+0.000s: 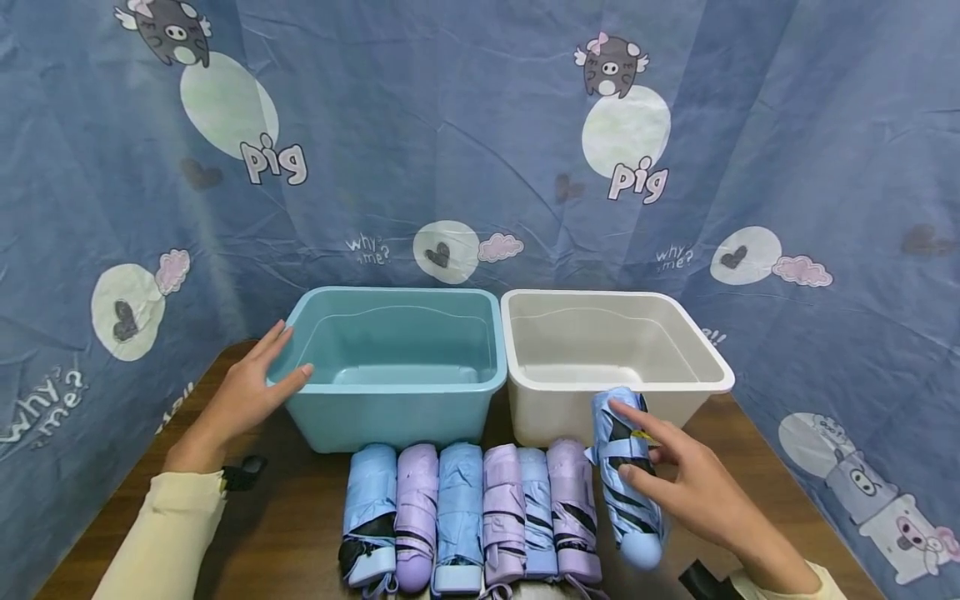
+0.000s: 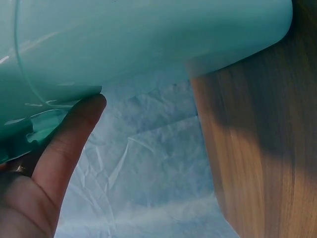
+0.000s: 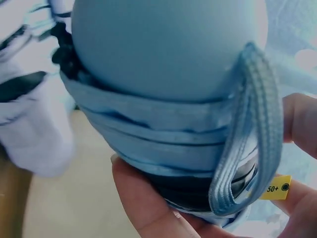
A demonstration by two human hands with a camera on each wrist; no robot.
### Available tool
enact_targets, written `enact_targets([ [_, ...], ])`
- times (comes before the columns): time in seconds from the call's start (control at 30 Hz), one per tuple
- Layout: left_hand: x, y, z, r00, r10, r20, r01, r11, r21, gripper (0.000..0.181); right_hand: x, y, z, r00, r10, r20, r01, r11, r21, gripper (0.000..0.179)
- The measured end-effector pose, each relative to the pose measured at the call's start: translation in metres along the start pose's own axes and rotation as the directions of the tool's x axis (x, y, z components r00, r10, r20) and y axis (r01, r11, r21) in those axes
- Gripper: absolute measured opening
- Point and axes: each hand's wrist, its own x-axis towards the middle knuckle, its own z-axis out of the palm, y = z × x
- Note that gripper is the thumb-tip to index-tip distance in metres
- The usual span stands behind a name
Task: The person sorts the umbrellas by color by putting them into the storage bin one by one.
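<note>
My right hand (image 1: 686,479) holds a light blue folded umbrella (image 1: 626,517) between thumb and fingers. It hangs tilted in front of the white bin, its rounded handle end toward me. In the right wrist view, the smooth blue handle (image 3: 168,44), a wrist loop (image 3: 270,114) and a yellow "50+" tag (image 3: 277,187) show close up. My left hand (image 1: 243,396) rests at the left rim of the teal bin (image 1: 397,417), fingers extended along its side. One digit (image 2: 74,134) lies against the bin wall in the left wrist view.
Several folded umbrellas, blue and purple, lie side by side in a row, among them a purple one (image 1: 573,500) nearest the held umbrella. The white bin (image 1: 547,408) stands right of the teal one on the wooden table (image 1: 277,517). A patterned blue cloth (image 1: 480,150) hangs behind.
</note>
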Motion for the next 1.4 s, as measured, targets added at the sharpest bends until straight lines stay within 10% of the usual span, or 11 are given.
enact_targets([
  [0.53,-0.003,0.001,-0.002,1.000,-0.024,-0.006,0.024,1.000,-0.006,0.084,0.056,-0.033,-0.016,0.989,0.017,0.146,-0.054,0.966,0.252,0.065],
  [1.4,-0.001,0.000,0.000,1.000,-0.011,-0.001,0.011,1.000,-0.018,0.083,0.138,-0.078,0.019,0.998,0.027,0.054,-0.046,0.918,0.393,0.066],
])
